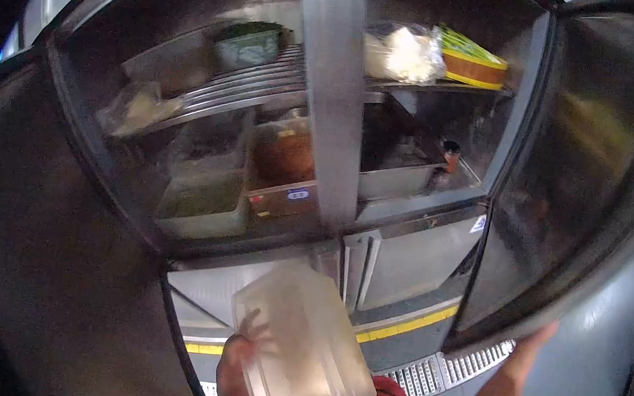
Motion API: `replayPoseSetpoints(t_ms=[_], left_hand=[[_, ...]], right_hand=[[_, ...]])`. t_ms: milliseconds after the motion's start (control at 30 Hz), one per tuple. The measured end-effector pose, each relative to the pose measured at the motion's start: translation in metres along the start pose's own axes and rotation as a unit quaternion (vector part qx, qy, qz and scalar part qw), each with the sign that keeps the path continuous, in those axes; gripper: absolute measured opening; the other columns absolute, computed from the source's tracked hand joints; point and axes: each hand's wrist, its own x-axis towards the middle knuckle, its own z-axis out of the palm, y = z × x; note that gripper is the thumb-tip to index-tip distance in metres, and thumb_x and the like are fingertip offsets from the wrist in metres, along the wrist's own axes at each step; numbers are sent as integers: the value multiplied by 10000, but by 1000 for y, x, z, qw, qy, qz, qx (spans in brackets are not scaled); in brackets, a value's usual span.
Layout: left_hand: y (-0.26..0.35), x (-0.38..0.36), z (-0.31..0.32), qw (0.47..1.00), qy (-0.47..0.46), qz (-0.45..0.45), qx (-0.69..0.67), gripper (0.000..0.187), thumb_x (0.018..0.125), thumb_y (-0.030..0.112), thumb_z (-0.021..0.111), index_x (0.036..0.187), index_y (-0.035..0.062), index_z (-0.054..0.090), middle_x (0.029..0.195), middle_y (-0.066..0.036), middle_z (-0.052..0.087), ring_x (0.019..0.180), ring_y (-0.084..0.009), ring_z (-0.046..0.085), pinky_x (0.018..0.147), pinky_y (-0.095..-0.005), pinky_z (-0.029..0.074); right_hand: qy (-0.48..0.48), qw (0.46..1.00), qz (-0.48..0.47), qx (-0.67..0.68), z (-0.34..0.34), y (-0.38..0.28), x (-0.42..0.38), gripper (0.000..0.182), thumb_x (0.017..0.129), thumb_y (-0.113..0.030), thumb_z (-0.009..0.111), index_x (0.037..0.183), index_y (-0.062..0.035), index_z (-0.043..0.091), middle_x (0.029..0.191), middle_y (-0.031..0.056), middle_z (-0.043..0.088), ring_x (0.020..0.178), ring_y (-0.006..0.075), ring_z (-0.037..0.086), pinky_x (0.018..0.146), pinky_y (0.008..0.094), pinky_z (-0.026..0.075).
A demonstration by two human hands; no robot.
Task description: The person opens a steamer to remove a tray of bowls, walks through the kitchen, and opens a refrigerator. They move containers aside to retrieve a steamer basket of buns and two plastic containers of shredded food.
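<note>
From the head camera, I am gripping a box [301, 351] in my left hand [236, 379], fingers wrapped around its near edge and tilting it up so its cloudy, smooth plastic and rounded corners are facing the open fridge [333, 122] just beyond it. Off to the right of that grip, my right hand [538, 337] is pressing under the lower edge of the steel door [582, 172], seemingly holding it wide; I cannot tell how its fingers are curling.

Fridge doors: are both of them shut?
No. Both fridge doors stand open, showing shelves with tubs; the right hand holds the right door's lower edge, and the left hand holds a plastic container.
</note>
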Motion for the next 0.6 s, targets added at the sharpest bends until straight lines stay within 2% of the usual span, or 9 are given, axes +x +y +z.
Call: replayPoseSetpoints(t_ms=[33, 67, 100, 167, 233, 300, 367, 433, 600], left_hand=[[-4, 5, -1, 1000, 3, -4, -9, 940, 620, 225, 691, 1397, 218, 162, 1293, -212, 346, 1075, -412, 444, 772, -702, 394], [-1, 6, 2, 1000, 28, -9, 8, 924, 631, 227, 685, 1395, 219, 166, 1291, -212, 348, 1068, -418, 445, 769, -708, 391], [2, 7, 9, 998, 50, -14, 24, 907, 642, 230, 680, 1393, 219, 171, 1289, -212, 349, 1062, -424, 446, 765, -714, 388], [-1, 16, 13, 999, 40, -9, 18, 876, 656, 230, 661, 1389, 222, 182, 1284, -213, 348, 1048, -434, 445, 752, -716, 393], [-2, 20, 8, 1000, -19, 3, -22, 846, 662, 225, 634, 1385, 225, 194, 1279, -215, 343, 1033, -442, 442, 734, -707, 411], [0, 32, 20, 995, 86, -37, 33, 849, 645, 227, 623, 1382, 227, 204, 1266, -221, 339, 1026, -439, 439, 718, -694, 426], [3, 39, 30, 985, 149, -58, 72, 847, 630, 222, 615, 1378, 229, 218, 1253, -228, 336, 1025, -437, 436, 708, -686, 437], [1, 41, 31, 980, 171, -62, 85, 841, 617, 208, 609, 1371, 230, 238, 1241, -236, 334, 1030, -436, 431, 704, -680, 443], [3, 36, 15, 996, 77, -38, 32, 824, 579, 180, 570, 1352, 208, 286, 1212, -232, 363, 1028, -455, 438, 727, -712, 411]], right_hand=[[84, 962, 161, 204, -39, -8, 14, 467, 904, -319, 397, 1178, 52, 470, 1118, 150, 531, 973, 271, 516, 846, 378, 427], [183, 952, 190, 155, -57, -35, 32, 455, 905, -324, 415, 1171, 38, 483, 1113, 125, 537, 974, 255, 506, 862, 364, 414], [261, 921, 190, 219, -60, -81, 48, 458, 906, -353, 417, 1174, 10, 495, 1110, 117, 546, 993, 250, 506, 869, 350, 404], [216, 912, 102, 332, -101, -108, 61, 441, 916, -344, 401, 1210, -23, 467, 1172, 125, 523, 1068, 254, 489, 907, 329, 362], [214, 963, -45, 155, -101, -121, 53, 442, 919, -289, 407, 1262, -9, 407, 1245, 135, 463, 1145, 244, 427, 969, 329, 304], [256, 956, -124, -67, -70, -125, 58, 483, 914, -262, 452, 1311, -9, 344, 1323, 140, 380, 1228, 235, 343, 1034, 338, 219], [286, 914, -192, -213, -52, -124, 68, 499, 905, -175, 492, 1323, 21, 302, 1337, 156, 351, 1236, 242, 326, 1028, 351, 222], [299, 937, -151, -97, -61, -113, 80, 517, 900, -193, 502, 1324, 21, 299, 1348, 162, 341, 1233, 243, 333, 1024, 358, 239], [365, 864, -229, -259, -77, -88, 104, 474, 866, -125, 529, 1278, 31, 354, 1290, 167, 411, 1190, 267, 394, 1014, 367, 274]])
